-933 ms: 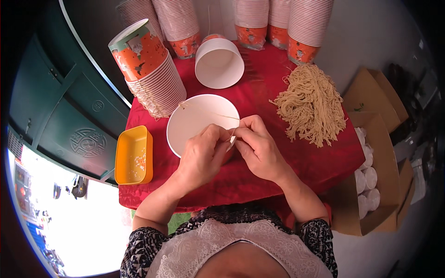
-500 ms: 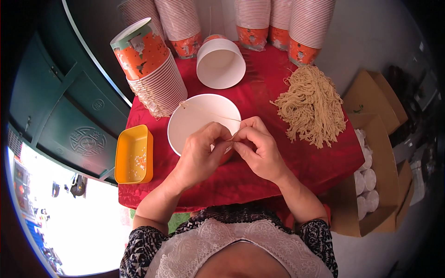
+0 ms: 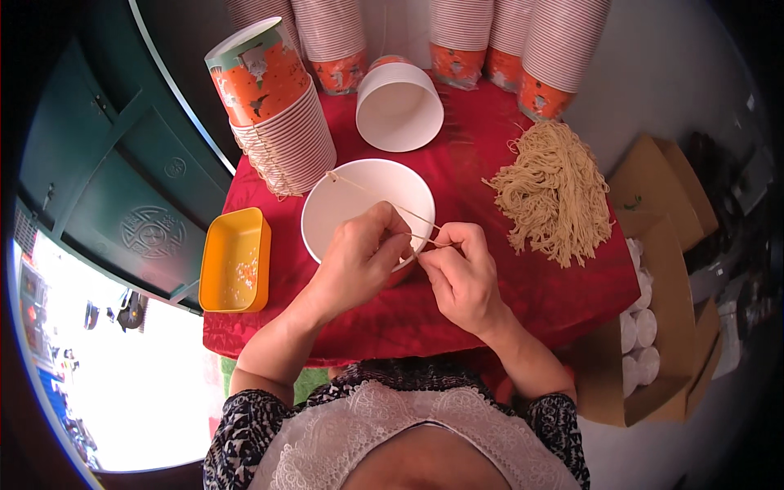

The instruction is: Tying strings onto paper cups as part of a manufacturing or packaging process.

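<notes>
A white-lined paper bucket (image 3: 327, 220) stands upright in front of me, mouth upward. A thin beige string (image 3: 412, 214) passes through a hole at its far-left rim and runs across the mouth to my hands. My left hand (image 3: 355, 257) is over the near part of the mouth, thumb and fingers pinching the string. Just beyond the right rim, my right hand (image 3: 467, 273) pinches the string too, and strands cross between the two hands. The fingertips partly hide the near-right rim. To the right lies a heap of loose beige strings (image 3: 555, 192).
Left stands a stack of orange-printed buckets (image 3: 286, 147) with strings hanging along its side. A yellow tray (image 3: 206, 269) holds small bits. Another bucket (image 3: 400, 114) lies tipped behind, before tall wrapped stacks (image 3: 563, 49). Cardboard boxes (image 3: 678, 318) stand right of the red-covered table (image 3: 523, 302).
My fingertips were close together; now they are slightly apart, with string strands showing between them. My right hand has moved a little right and down. The whole view has shifted slightly.
</notes>
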Tool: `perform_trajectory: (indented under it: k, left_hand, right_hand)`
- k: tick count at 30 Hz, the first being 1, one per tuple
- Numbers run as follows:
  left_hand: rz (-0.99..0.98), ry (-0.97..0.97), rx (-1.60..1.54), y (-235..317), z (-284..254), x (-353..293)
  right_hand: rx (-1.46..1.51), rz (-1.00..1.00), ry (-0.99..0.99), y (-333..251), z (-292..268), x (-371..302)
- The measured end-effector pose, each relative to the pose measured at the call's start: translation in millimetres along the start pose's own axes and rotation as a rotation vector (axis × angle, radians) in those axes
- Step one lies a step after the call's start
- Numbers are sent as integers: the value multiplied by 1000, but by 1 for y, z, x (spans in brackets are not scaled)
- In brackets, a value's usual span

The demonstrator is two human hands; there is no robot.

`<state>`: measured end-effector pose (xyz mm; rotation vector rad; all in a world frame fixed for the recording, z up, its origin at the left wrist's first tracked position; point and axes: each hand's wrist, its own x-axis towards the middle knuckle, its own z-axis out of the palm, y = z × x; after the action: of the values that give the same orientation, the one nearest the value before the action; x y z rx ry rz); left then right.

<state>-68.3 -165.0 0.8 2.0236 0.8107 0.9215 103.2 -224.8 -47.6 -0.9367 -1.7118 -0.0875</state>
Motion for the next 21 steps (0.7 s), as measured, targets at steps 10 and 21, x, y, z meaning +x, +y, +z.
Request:
perform_trajectory:
  k: [10,21]
  left_hand:
    - [-69,23,28,1,0,5]
    - [56,84,232,-3,1,8]
  right_hand:
    - [90,-10,-150,1,-6,-8]
    - [133,27,-77,5,0,-10]
